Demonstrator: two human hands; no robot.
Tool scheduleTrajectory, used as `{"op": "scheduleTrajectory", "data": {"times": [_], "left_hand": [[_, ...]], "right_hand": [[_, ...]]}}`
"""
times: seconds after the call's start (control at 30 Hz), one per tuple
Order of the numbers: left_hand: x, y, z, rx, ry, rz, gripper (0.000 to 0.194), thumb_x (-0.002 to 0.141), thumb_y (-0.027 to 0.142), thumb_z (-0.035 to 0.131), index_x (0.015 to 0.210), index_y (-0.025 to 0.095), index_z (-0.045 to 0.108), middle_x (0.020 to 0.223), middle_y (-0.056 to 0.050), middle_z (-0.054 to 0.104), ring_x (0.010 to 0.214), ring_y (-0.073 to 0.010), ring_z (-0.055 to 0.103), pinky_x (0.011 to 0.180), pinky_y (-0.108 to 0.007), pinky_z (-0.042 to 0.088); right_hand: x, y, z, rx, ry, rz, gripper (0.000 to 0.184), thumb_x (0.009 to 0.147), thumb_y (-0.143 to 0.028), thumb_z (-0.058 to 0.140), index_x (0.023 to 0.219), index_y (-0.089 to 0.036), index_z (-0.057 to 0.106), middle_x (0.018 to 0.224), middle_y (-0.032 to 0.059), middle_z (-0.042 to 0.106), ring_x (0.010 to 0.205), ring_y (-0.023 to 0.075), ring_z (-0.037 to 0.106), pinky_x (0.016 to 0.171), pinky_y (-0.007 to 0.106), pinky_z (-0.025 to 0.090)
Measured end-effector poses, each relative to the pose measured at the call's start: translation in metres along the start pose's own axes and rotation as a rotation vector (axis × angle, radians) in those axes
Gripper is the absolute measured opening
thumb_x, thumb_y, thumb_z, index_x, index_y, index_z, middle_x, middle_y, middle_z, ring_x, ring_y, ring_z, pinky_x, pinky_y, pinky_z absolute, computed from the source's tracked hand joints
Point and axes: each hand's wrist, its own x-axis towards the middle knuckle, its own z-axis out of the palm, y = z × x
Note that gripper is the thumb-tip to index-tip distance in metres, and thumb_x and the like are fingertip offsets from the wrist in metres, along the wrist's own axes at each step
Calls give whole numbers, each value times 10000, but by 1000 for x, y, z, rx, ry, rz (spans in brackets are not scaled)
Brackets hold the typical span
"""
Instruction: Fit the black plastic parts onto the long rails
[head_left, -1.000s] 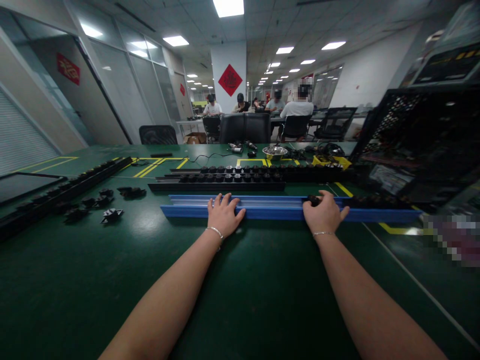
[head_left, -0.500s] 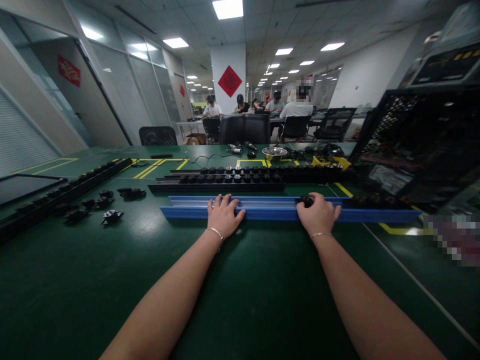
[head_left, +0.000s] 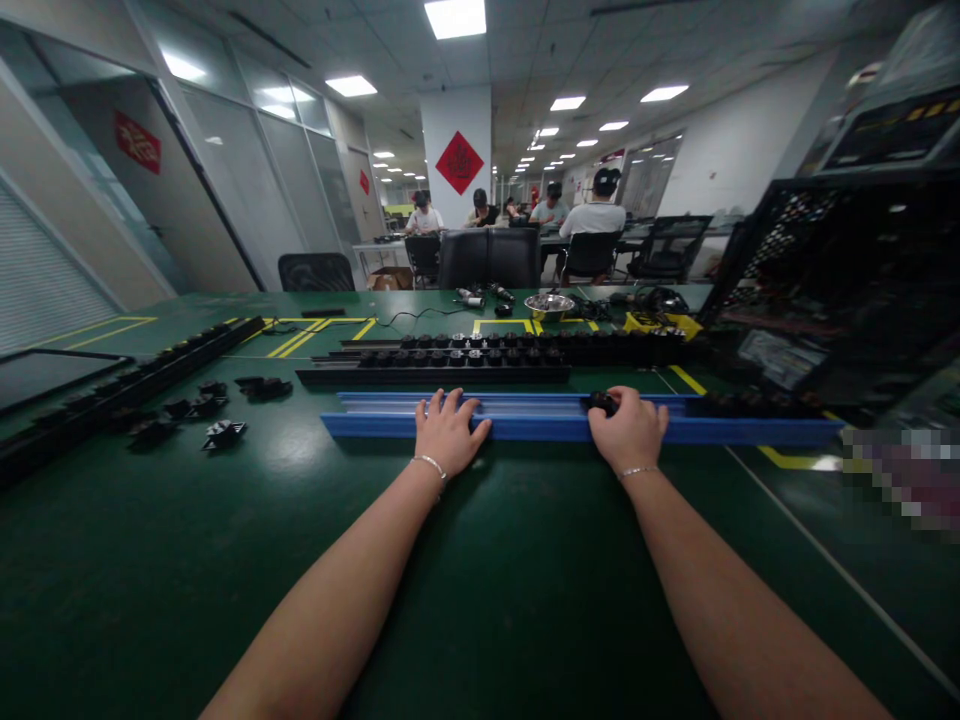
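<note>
A long blue channel rail (head_left: 540, 428) lies across the green table in front of me. My left hand (head_left: 448, 432) rests over its left half, fingers spread across the channel and thumb apart. Farther right, my right hand (head_left: 628, 428) has its fingers closed on a small black part (head_left: 602, 402) that sits in the channel. The hand hides much of that part. Several dark parts (head_left: 757, 404) stand in the rail's right end.
Black rails with round parts (head_left: 465, 358) lie behind the blue one. Loose black parts (head_left: 223, 433) and another black rail (head_left: 135, 385) are at left. A metal bowl (head_left: 550, 306) and yellow tray (head_left: 664, 325) stand farther back. A dark open case (head_left: 832, 280) rises at right.
My right hand has slid a little to the left along the blue rail, and the small black part has moved with it. My left hand stays in place.
</note>
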Motion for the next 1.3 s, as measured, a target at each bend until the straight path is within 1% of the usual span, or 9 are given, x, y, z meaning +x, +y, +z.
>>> {"op": "scheduleTrajectory", "data": {"times": [0.13, 0.33, 0.63, 0.9, 1.3], "left_hand": [[1, 0, -1, -7, -17, -5, 483, 853, 573, 317, 1216, 341, 535, 1386, -30, 447, 1293, -307, 323, 1046, -527, 215], [1, 1, -3, 2, -55, -20, 488, 853, 570, 325, 1241, 344, 518, 1409, -23, 420, 1313, -299, 289, 1062, -517, 198], [0, 2, -6, -5, -67, -33, 474, 850, 560, 348, 1237, 348, 521, 1413, -15, 417, 1319, -295, 285, 1068, -510, 192], [0, 1, -4, 3, -48, -17, 484, 855, 569, 325, 1239, 347, 519, 1410, -21, 420, 1314, -296, 292, 1060, -517, 203], [1, 1, -5, 1, -62, -20, 493, 852, 573, 326, 1252, 347, 507, 1416, -17, 414, 1319, -300, 286, 1059, -516, 204]], "right_hand": [[-1, -3, 0, 2, -18, -32, 337, 665, -293, 459, 956, -147, 548, 866, 113, 603, 880, 260, 508, 941, 491, 288], [-3, -6, -1, 16, -15, -65, 303, 671, -285, 452, 925, -154, 551, 858, 109, 610, 877, 257, 517, 947, 474, 293], [-7, -11, -1, 29, -45, -161, 294, 689, -271, 452, 934, -167, 576, 848, 93, 608, 891, 248, 517, 945, 449, 306], [-7, -11, 0, 70, -87, -249, 311, 695, -249, 459, 950, -159, 613, 877, 87, 630, 895, 232, 522, 927, 397, 334], [-9, -14, 1, 127, -116, -322, 368, 704, -225, 458, 1011, -151, 645, 956, 95, 661, 944, 237, 536, 937, 402, 350]]}}
